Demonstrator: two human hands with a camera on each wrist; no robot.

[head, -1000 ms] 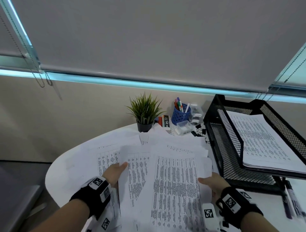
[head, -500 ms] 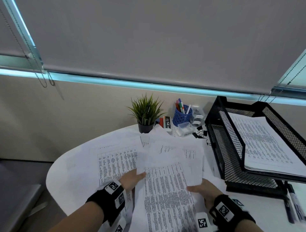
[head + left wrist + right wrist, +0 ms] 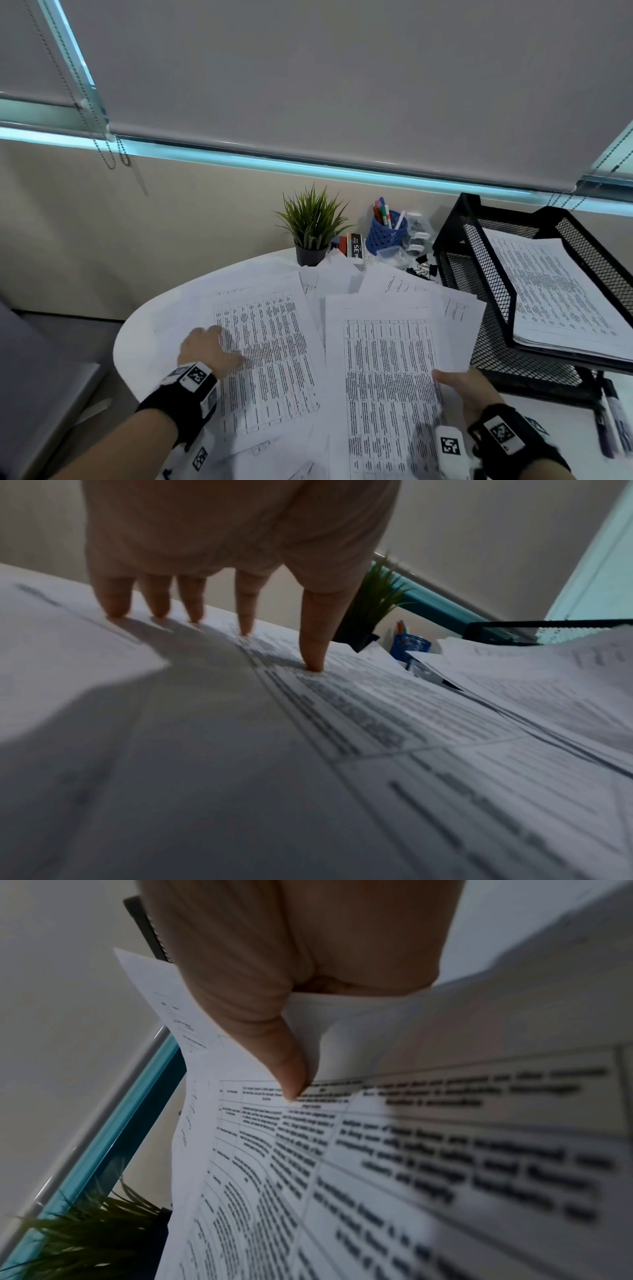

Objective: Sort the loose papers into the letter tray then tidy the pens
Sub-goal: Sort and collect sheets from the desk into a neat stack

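Paper-sorting is in hand — a sheaf of papers is pinched by the right hand, loose sheets are pressed under the left hand's straight fingertips; next, carriage to the letter tray seems called for

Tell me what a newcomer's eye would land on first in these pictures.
The spread of printed sheets covering the round white table strikes first: the left hand presses its fingertips on one sheet, while the right hand pinches a raised stack at its right edge. At the right stands a black mesh letter tray with papers already in its upper tier; behind are a small potted plant and a blue pen cup.
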